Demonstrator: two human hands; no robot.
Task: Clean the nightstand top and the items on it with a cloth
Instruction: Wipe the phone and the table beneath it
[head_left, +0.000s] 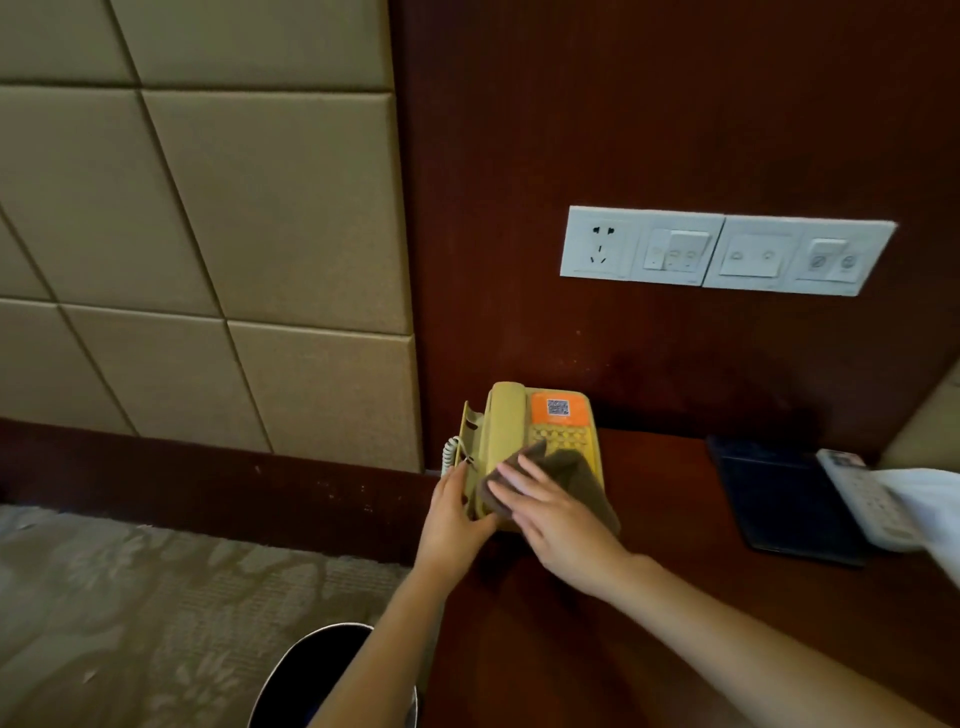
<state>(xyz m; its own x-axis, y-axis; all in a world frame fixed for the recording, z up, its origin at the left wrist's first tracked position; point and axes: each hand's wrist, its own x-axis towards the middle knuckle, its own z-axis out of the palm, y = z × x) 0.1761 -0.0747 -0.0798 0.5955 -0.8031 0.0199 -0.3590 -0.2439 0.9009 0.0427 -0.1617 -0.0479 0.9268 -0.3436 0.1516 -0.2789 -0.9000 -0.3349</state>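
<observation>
Both forearms enter from the lower edge and reach forward to the rear left corner of the dark wooden bench (675, 597), the left arm rising steeply and the right crossing in from the right.

Left hand (457, 514): set against the left side of the yellow telephone (563, 434), fingers fairly straight and laid along its casing just below the coiled cord (450, 453). The thumb points toward the front edge. Whether it hooks round that edge cannot be confirmed, as the cloth hides it.

Right hand (556, 519): palm down, fingers extended and close together, pressing flat on the brown cloth (569, 467). It does not grasp the cloth.

The cloth lies folded over the front half of the telephone, covering the lower keypad and the near end of the handset (506, 415). The orange label (560, 408) behind it is uncovered.

Also on the bench, well apart to the right: a dark folder (779, 499), with a remote control (857, 493) resting on its right side and white fabric (930, 499) overlapping the remote. A switch panel (727, 252) is fixed to the wall above.
</observation>
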